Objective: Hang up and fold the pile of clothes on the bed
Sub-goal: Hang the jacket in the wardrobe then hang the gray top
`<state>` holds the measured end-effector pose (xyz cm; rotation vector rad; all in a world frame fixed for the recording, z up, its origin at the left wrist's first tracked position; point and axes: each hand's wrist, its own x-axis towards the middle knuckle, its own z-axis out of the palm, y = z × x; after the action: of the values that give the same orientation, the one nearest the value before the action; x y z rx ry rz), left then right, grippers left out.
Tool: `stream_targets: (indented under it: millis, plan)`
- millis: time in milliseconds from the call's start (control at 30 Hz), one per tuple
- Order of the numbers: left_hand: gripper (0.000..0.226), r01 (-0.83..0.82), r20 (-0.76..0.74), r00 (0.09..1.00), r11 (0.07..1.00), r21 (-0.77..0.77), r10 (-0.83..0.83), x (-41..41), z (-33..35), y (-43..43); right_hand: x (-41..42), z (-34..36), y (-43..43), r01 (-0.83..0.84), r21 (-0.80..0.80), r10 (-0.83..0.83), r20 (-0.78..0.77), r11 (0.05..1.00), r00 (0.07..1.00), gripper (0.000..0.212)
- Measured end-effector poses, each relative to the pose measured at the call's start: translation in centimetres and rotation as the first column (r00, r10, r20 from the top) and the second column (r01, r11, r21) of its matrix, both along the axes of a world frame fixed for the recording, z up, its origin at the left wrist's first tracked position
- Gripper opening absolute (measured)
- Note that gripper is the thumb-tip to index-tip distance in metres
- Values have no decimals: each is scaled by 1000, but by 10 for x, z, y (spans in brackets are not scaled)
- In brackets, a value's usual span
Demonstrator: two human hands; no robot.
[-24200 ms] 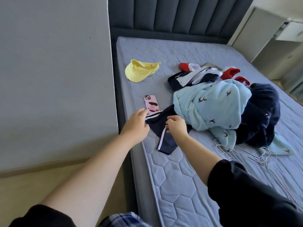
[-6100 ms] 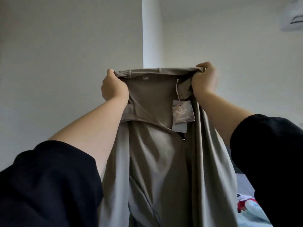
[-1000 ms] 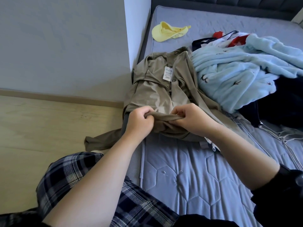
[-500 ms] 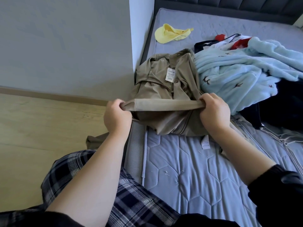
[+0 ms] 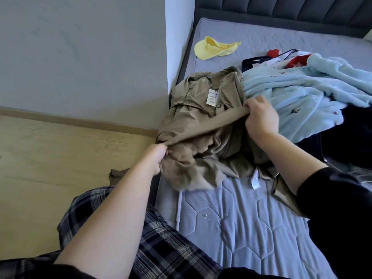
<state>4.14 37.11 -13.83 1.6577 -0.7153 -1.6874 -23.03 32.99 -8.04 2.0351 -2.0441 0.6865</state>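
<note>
A beige jacket with a white price tag lies crumpled at the left edge of the bed. My left hand grips one end of its lower hem at the bed's edge. My right hand grips the other end, higher and further back, so the hem stretches taut between them. A sleeve end hangs down to the floor. Right of the jacket lies the pile: a light blue fleece garment over dark navy clothes and red and white items.
A yellow cap lies on the mattress near the headboard. A grey wall and its white corner stand left of the bed, with wooden floor below. My plaid trouser leg is against the bed's edge.
My hands have pulled further apart along the hem. The right hand has moved up and back toward the blue fleece; the left has dropped to the bed's edge, tilting the stretched hem.
</note>
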Motion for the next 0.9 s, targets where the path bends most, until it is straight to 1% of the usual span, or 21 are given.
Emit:
stream_targets:
  millis: [33, 67, 100, 133, 167, 233, 267, 300, 367, 400, 433, 500, 533, 567, 633, 667, 733, 767, 800, 833, 900]
  plan:
    - [28, -39, 238, 970, 999, -34, 46, -4, -5, 2, 3, -10, 4, -22, 34, 25, -88, 999, 996, 33]
    - [29, -57, 349, 934, 996, -74, 80, -6, -9, 1, 8, -21, 11, -53, 11, 54, -157, 999, 986, 33]
    - [28, -94, 321, 940, 993, -75, 113, -6, -11, 1, 14, -31, 20, -113, -55, 101, -189, 992, 977, 30]
    - [26, -148, 226, 962, 988, -47, 155, -4, -12, 0, 21, -41, 32, -213, -132, 185, -202, 968, 962, 24]
    - [24, -202, 130, 971, 979, -16, 202, -3, -12, -3, 28, -54, 45, -366, -177, 327, -216, 913, 920, 18]
    - [26, -290, -78, 953, 956, 39, 293, 0, -11, -7, 45, -83, 78, -632, -83, 609, -198, 771, 768, 16]
    - [26, -306, -165, 937, 951, 48, 309, 0, -8, -8, 54, -97, 95, -672, 16, 666, -149, 740, 730, 19]
    - [26, -313, -239, 918, 948, 59, 318, -1, -6, -8, 62, -112, 107, -651, 113, 661, -111, 751, 742, 30]
    - [25, -295, -308, 902, 952, 77, 304, -5, -1, -5, 79, -130, 119, -483, 322, 531, -79, 814, 844, 58]
    - [24, -271, -324, 904, 960, 71, 279, -7, 1, -3, 86, -134, 119, -390, 351, 431, -44, 851, 901, 56]
    - [24, -251, -347, 903, 967, 49, 253, -9, 3, 0, 91, -135, 114, -321, 317, 327, 37, 892, 944, 44]
    - [21, -264, -344, 910, 963, -48, 232, -9, 5, 0, 89, -129, 99, -168, 208, 119, 230, 964, 966, 22]
    - [21, -295, -278, 927, 948, -124, 252, -7, 4, -1, 84, -123, 92, -92, 194, 31, 297, 977, 955, 18]
    - [23, -319, -157, 944, 926, -203, 290, -4, 2, -2, 75, -119, 86, -49, 177, -14, 341, 983, 940, 17]
    - [34, -328, 122, 914, 884, -333, 386, 4, -3, -2, 60, -112, 79, -56, 169, -19, 415, 984, 910, 16]
    - [40, -332, 194, 885, 867, -373, 423, 6, -6, -2, 56, -107, 78, -87, 207, -23, 477, 974, 879, 16]
    - [45, -331, 253, 859, 860, -389, 445, 8, -11, -4, 54, -93, 75, -208, 323, -65, 665, 923, 744, 18]
    - [45, -330, 263, 858, 866, -375, 441, 7, -12, -4, 53, -86, 74, -271, 347, -90, 747, 898, 659, 25]
    - [44, -329, 264, 862, 874, -358, 433, 5, -13, -4, 51, -80, 74, -327, 359, -99, 791, 874, 604, 31]
    - [42, -329, 260, 867, 879, -344, 426, 4, -13, -5, 48, -74, 73, -388, 362, -68, 799, 848, 597, 30]
    - [38, -317, 286, 864, 889, -332, 415, 3, -15, -4, 43, -59, 77, -501, 396, 80, 718, 770, 691, 14]
